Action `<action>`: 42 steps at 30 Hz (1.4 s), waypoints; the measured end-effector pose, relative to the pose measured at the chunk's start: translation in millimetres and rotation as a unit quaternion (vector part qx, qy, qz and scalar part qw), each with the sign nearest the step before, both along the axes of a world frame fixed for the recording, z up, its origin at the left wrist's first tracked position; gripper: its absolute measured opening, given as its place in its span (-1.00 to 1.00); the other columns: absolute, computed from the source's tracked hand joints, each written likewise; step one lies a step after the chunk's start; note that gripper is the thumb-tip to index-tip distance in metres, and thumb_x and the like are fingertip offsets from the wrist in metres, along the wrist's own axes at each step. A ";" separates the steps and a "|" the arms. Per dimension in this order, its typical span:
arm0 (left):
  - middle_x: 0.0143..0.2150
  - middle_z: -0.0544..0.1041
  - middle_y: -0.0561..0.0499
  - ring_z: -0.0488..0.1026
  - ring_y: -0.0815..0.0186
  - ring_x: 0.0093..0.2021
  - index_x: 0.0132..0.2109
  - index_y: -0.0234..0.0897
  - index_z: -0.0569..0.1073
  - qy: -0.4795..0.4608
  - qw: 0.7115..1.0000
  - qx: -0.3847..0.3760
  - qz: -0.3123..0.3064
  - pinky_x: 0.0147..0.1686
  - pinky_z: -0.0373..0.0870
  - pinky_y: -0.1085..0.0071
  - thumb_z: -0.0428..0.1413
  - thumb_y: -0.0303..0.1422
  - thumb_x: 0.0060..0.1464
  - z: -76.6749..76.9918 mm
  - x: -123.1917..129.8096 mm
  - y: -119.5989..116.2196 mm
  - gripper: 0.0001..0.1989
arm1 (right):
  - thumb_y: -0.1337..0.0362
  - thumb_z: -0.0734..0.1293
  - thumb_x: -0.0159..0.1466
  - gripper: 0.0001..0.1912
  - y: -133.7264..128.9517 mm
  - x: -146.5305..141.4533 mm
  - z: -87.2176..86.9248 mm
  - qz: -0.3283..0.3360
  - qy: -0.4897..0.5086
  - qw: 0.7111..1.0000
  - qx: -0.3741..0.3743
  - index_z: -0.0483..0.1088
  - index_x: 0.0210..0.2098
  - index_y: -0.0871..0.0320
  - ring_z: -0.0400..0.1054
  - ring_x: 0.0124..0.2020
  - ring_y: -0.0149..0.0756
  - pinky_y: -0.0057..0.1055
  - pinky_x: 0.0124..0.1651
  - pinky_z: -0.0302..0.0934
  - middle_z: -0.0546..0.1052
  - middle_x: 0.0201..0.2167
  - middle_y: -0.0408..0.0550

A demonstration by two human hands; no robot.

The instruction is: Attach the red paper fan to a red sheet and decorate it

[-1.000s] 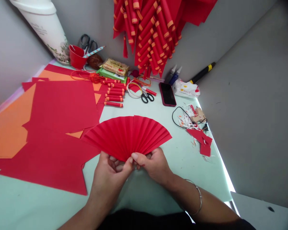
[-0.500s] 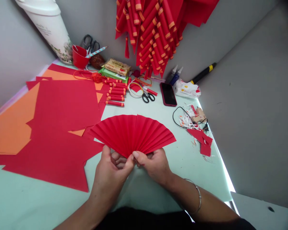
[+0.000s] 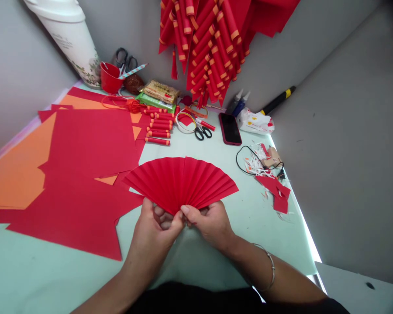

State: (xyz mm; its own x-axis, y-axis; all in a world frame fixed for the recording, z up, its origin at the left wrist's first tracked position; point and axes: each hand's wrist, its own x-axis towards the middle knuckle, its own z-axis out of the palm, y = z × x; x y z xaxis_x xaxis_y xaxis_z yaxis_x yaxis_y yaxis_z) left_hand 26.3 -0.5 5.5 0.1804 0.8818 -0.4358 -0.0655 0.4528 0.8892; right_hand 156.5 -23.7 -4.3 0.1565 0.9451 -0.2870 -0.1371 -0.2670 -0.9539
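Note:
A red pleated paper fan is spread in a half circle above the table. My left hand pinches its narrow base from the left, thumb in front and fingers behind. From the right, my right hand grips the same base, its thumb touching or nearly touching the left thumb. The fingers behind the paper are partly hidden. Left of the fan lie large sheets of red paper and orange paper.
Small red paper rolls, tape and scissors, and a phone lie behind the fan. At right are a glue gun and paper scraps. A white tumbler and red cup stand back left; red firecracker decorations hang above.
The whole view has shifted very slightly. Both hands keep their hold at the fan's base, and the fan's shape looks nearly the same.

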 end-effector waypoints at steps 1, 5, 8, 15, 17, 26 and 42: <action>-0.25 0.56 0.08 0.58 0.19 -0.23 -0.13 -0.14 0.21 -0.001 1.000 -0.002 0.000 -0.20 0.52 0.31 0.36 -0.37 -0.26 0.1 0.1 0.3 -0.42 | 0.22 0.42 0.09 -0.77 0.2 -0.2 0.2 -0.002 0.002 1.000 -0.001 0.39 -0.60 0.19 0.31 -0.58 -0.45 -0.51 -0.46 0.31 0.42 -0.65 -0.18; -0.35 0.51 0.14 0.56 0.20 -0.29 -0.17 -0.12 0.20 0.005 1.000 -0.008 0.001 -0.29 0.50 0.36 0.37 -0.38 -0.27 -1.1 -1.9 0.7 -0.43 | 0.23 0.43 0.08 -0.79 0.5 -0.9 0.7 -0.002 0.007 1.000 -0.005 0.41 -0.60 0.19 0.31 -0.59 -0.46 -0.52 -0.47 0.31 0.42 -0.65 -0.18; -0.51 0.36 0.25 0.50 0.26 -0.44 -0.24 -0.10 0.15 0.013 1.000 -0.008 0.006 -0.47 0.40 0.44 0.36 -0.37 -0.25 -2.3 -3.6 0.9 -0.46 | 0.24 0.43 0.09 -0.80 -0.3 -1.3 0.6 -0.002 0.020 1.000 0.001 0.42 -0.58 0.19 0.31 -0.59 -0.46 -0.53 -0.48 0.31 0.43 -0.64 -0.18; -0.45 0.47 0.19 0.55 0.22 -0.39 -0.23 -0.10 0.16 0.006 1.000 -0.008 0.001 -0.39 0.49 0.37 0.35 -0.34 -0.20 0.7 -3.3 0.8 -0.48 | 0.27 0.43 0.11 -0.84 -0.5 -0.3 -0.4 0.006 0.034 0.999 0.014 0.46 -0.54 0.20 0.35 -0.56 -0.46 -0.54 -0.46 0.32 0.47 -0.62 -0.18; -0.41 0.51 0.16 0.57 0.21 -0.37 -0.19 -0.10 0.18 -0.005 1.000 -0.001 -0.001 -0.37 0.52 0.35 0.34 -0.35 -0.17 0.7 -3.9 0.2 -0.50 | 0.27 0.42 0.13 -0.83 -0.4 0.3 0.0 0.011 0.039 0.999 0.018 0.46 -0.55 0.19 0.37 -0.55 -0.45 -0.53 -0.44 0.32 0.47 -0.62 -0.18; -0.26 0.60 0.07 0.61 0.21 -0.19 -0.10 -0.16 0.26 0.003 1.000 0.028 -0.004 -0.26 0.55 0.42 0.31 -0.39 -0.11 2.8 -3.8 0.7 -0.54 | 0.22 0.41 0.18 -0.76 -0.3 4.3 -3.6 0.026 0.017 0.999 -0.006 0.43 -0.55 0.20 0.33 -0.58 -0.45 -0.52 -0.48 0.26 0.44 -0.65 -0.17; -0.36 0.62 0.08 0.62 0.19 -0.35 -0.11 -0.16 0.26 0.010 1.000 0.003 0.007 -0.33 0.55 0.42 0.33 -0.43 -0.21 8.6 -2.7 3.4 -0.48 | 0.19 0.40 0.18 -0.77 0.1 7.1 0.7 0.052 0.008 0.999 -0.013 0.46 -0.53 0.20 0.32 -0.59 -0.45 -0.51 -0.50 0.25 0.45 -0.63 -0.15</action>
